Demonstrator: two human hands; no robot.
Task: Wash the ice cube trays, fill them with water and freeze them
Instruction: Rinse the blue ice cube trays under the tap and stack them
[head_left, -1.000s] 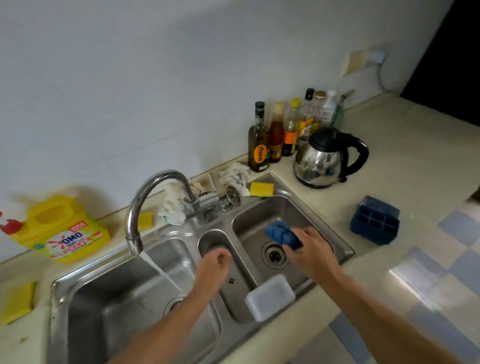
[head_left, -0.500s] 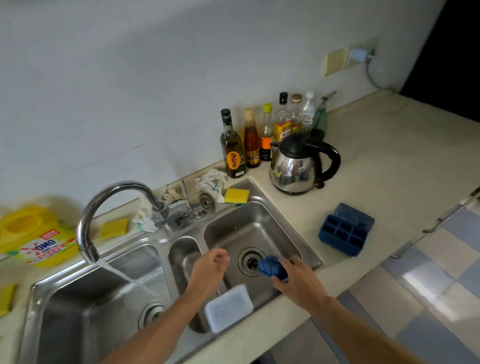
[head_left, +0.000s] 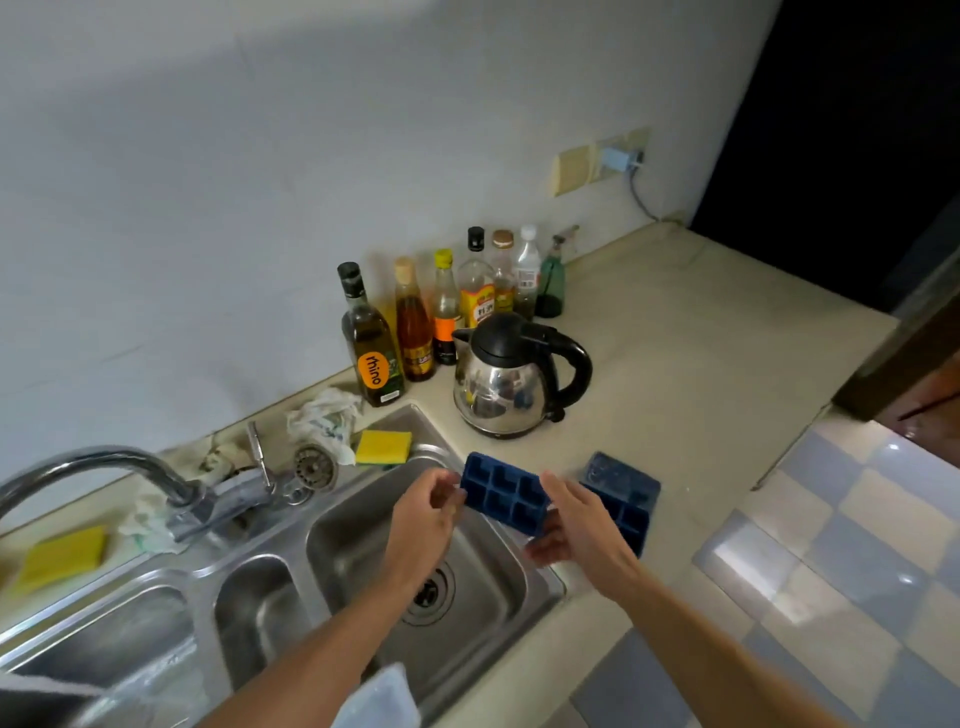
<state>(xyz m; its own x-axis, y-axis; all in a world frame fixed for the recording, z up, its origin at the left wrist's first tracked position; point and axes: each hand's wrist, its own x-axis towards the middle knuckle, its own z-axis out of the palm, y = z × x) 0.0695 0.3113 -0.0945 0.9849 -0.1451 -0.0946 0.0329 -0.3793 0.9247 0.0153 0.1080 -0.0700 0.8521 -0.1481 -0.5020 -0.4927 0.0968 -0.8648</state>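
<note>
I hold a dark blue ice cube tray (head_left: 503, 493) level, cells up, over the right rim of the right sink basin (head_left: 374, 525). My right hand (head_left: 582, 525) grips its right end, fingers curled beneath. My left hand (head_left: 423, 519) pinches its left edge. A second blue ice cube tray (head_left: 626, 499) lies on the beige counter (head_left: 691, 395) just behind my right hand, partly hidden by it. A translucent white lid (head_left: 382, 699) leans at the sink's front edge.
A chrome tap (head_left: 98, 467) arches over the left basin. Yellow sponges (head_left: 383, 447) and crumpled rags (head_left: 324, 421) lie behind the sink. A steel kettle (head_left: 511, 384) and several bottles (head_left: 371, 343) stand on the counter. Checkered floor (head_left: 852, 545) shows at right.
My right hand lifted the blue tray out of the right basin toward the counter edge, turning it cells up. My left hand came over and took its left edge. The view swung right.
</note>
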